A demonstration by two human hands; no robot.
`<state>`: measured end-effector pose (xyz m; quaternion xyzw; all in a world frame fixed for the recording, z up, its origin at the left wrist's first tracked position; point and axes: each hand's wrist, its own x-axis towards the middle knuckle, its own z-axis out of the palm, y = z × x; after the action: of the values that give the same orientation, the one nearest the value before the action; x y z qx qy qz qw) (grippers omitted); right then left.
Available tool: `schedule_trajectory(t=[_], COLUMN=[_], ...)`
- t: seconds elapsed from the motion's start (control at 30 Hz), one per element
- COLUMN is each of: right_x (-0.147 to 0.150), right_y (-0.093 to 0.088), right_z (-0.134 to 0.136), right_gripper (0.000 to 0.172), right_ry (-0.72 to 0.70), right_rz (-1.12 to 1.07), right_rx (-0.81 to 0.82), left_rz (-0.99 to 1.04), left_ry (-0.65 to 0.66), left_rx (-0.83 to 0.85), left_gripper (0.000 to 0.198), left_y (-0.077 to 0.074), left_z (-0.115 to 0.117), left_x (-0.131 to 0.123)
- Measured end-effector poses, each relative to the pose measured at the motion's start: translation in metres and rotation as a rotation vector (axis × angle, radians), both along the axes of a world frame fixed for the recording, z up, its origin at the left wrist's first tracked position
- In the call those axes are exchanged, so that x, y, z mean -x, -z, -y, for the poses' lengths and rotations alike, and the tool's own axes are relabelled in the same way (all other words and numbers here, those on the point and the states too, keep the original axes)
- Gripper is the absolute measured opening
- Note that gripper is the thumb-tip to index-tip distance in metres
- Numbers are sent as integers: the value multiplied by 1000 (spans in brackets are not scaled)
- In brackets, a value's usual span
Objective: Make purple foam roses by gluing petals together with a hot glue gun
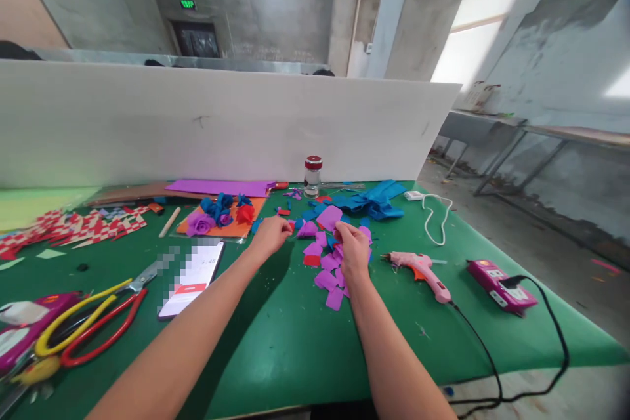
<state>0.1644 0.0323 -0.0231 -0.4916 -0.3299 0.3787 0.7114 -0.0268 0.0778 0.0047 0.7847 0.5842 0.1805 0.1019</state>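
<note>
My left hand [270, 236] is above the middle of the green table, its fingertips pinched together. A bit of red shows at those fingertips, but whether they hold it I cannot tell. Opposite it, my right hand [354, 246] pinches a purple paper petal [329, 217] by its right edge. Beneath and beside the right hand lie several more purple paper petals [325, 279] in a loose pile, with a red paper piece [312, 261] among them. Finished paper flowers [201, 223] in purple, blue and red sit on an orange sheet [231, 230] beyond my left hand.
A pink glue gun [418, 269] and a magenta power strip [502, 285] lie at right with cords. Blue crepe paper [371, 202] and a red-lidded jar [313, 177] stand before a white board [221, 125]. At left are scissors [132, 289] and a phone [191, 282].
</note>
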Motion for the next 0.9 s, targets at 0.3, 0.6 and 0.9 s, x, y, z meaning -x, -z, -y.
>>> schedule_trajectory(t=[0.3,0.6,0.9], right_x=[-7,-6,-2], right_y=[1,1,-6], right_z=[-5,-4,1], right_gripper=[24,24,29], right_ry=[32,28,85], right_rz=[-78,-85,-190], right_rx=[-40,-21,-72], left_rz=[-133,-102,678], left_ry=[-4,-10,177], left_rx=[-7,-92,-433], left_gripper=[2,12,11], left_y=[18,21,-25], left_z=[-16,-10,35], left_x=[-12,-18,-1])
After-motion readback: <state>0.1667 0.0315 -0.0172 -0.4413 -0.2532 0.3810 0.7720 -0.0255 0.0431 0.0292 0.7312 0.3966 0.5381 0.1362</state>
